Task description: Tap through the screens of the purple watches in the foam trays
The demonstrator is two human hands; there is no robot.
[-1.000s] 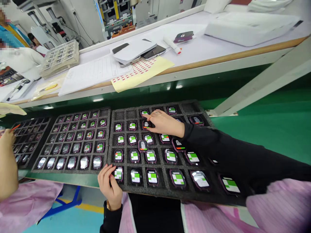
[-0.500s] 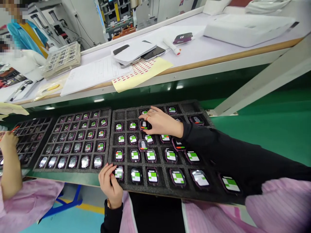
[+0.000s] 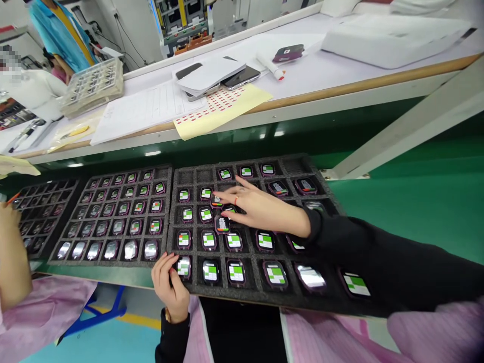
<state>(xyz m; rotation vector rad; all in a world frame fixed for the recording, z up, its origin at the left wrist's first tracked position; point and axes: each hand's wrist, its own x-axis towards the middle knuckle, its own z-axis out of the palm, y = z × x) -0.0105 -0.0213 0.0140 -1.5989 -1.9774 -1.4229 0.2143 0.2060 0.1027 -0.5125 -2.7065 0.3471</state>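
Observation:
Before me lies a black foam tray (image 3: pixel 242 296) whose cells hold several smartwatches with lit green-and-white screens. My right hand (image 3: pixel 247 205) is over its middle, fingers apart; the index fingertip lies at a smartwatch (image 3: pixel 217 200) with a dark text screen and an orange strip, partly covered by the fingers. The thumb is just above another dark-screened smartwatch (image 3: pixel 223 225), which sits across the foam dividers. My left hand (image 3: pixel 171 285) rests at the tray's near left corner, fingers loosely spread on the rim beside a smartwatch (image 3: pixel 184 267).
Left of my tray stands a second foam tray (image 3: pixel 113 259) of smartwatches, then a third (image 3: pixel 71 201), where a co-worker's hand (image 3: pixel 9 217) holds a thin orange stick. A shelf behind carries papers, phones (image 3: pixel 242 78), a marker (image 3: pixel 270 66) and a clear case (image 3: pixel 93 85). A white post (image 3: pixel 397 111) slants at right.
My right hand has moved right and slightly down, its fingers spreading. The dark-screened smartwatch at its fingertips has shifted left. My left hand stays at the tray corner.

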